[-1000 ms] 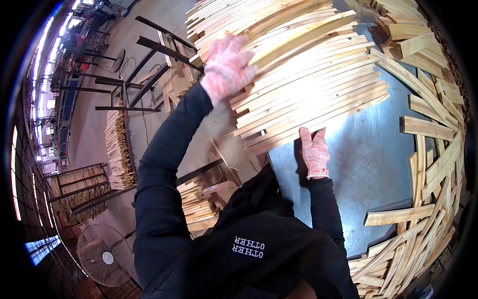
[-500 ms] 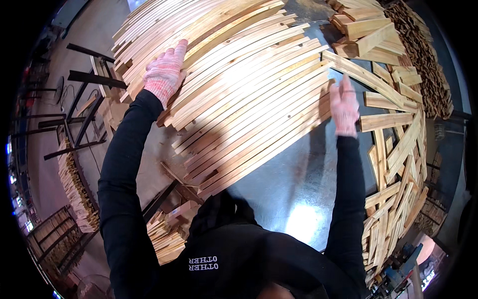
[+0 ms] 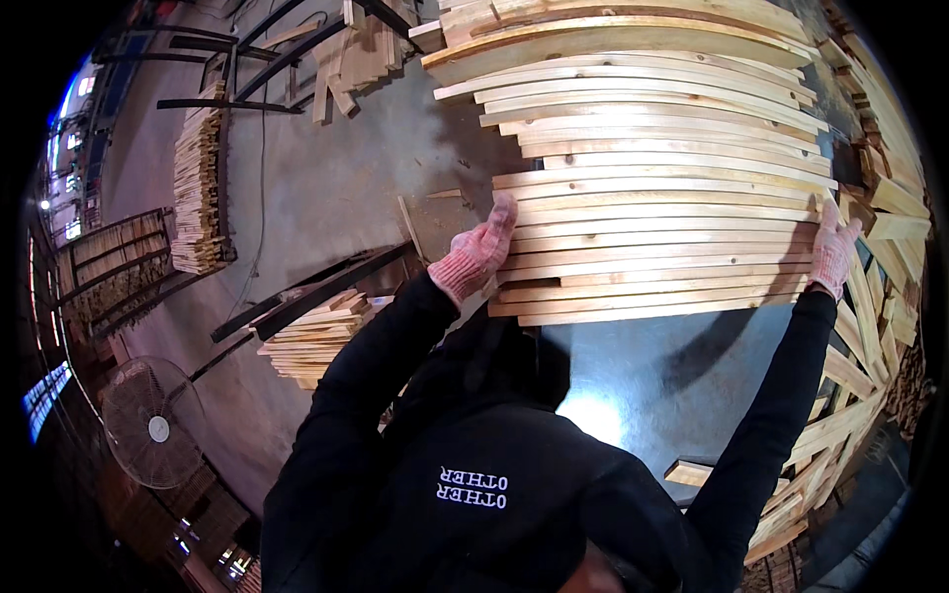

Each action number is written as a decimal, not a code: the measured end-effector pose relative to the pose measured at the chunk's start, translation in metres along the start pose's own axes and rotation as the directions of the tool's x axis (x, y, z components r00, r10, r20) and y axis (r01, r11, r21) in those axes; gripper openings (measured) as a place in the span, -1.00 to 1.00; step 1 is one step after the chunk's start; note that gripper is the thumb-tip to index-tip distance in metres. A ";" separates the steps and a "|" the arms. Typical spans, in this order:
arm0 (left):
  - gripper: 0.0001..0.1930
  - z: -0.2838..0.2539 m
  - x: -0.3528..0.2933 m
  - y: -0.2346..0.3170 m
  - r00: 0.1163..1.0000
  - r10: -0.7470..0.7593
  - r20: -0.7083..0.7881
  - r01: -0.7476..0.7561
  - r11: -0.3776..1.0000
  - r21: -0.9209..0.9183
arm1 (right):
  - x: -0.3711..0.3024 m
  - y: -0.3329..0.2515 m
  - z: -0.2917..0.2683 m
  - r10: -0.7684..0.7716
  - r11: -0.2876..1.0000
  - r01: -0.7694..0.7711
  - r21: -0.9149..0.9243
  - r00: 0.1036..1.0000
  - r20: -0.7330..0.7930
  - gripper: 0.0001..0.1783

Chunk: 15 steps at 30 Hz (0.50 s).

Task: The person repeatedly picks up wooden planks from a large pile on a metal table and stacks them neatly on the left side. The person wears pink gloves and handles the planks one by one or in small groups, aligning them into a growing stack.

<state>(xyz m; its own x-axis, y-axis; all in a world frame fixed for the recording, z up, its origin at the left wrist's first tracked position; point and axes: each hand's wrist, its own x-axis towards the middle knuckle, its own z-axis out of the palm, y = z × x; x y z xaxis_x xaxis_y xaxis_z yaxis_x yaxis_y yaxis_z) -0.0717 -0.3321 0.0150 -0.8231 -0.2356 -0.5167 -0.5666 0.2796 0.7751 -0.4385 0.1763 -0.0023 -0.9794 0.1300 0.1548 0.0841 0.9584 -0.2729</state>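
Observation:
A row of long, pale wooden strips [image 3: 672,225] lies side by side on a grey metal tabletop [image 3: 682,356]. At their left ends is my left hand [image 3: 479,252] in a pink and white knitted glove, its fingers stretched along the end faces. My right hand [image 3: 833,247], gloved the same way, rests against the right ends with its fingers extended. Neither hand is wrapped round a strip. The left ends are slightly uneven, and one strip near the front stops short. A thicker wooden board [image 3: 613,49] lies across the far part of the row.
Loose wooden pieces [image 3: 855,341] lie in a jumbled heap along the right. Beyond the table's left side are a stack of short strips [image 3: 316,336], black metal rails [image 3: 321,287] and a stacked wood pile [image 3: 198,178]. A round fan [image 3: 156,427] stands at the lower left.
My left hand has come off the top of the strips to their left ends. My right hand is at the right ends. The view has turned, so the strips run more level across it.

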 end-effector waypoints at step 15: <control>-0.24 0.018 0.015 -0.006 0.943 -0.313 -0.113 0.313 0.950 -0.017 | -0.030 -0.066 -0.047 0.192 0.980 -0.171 -0.099 0.940 0.282 0.05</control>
<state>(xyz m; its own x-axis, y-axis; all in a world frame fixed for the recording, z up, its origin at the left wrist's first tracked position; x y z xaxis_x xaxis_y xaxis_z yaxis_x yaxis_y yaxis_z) -0.0811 -0.3203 -0.0042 -0.5948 -0.4150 -0.6885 -0.7949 0.1761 0.5806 -0.4063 0.1216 0.0556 -0.9563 0.2344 -0.1750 0.2677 0.9424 -0.2004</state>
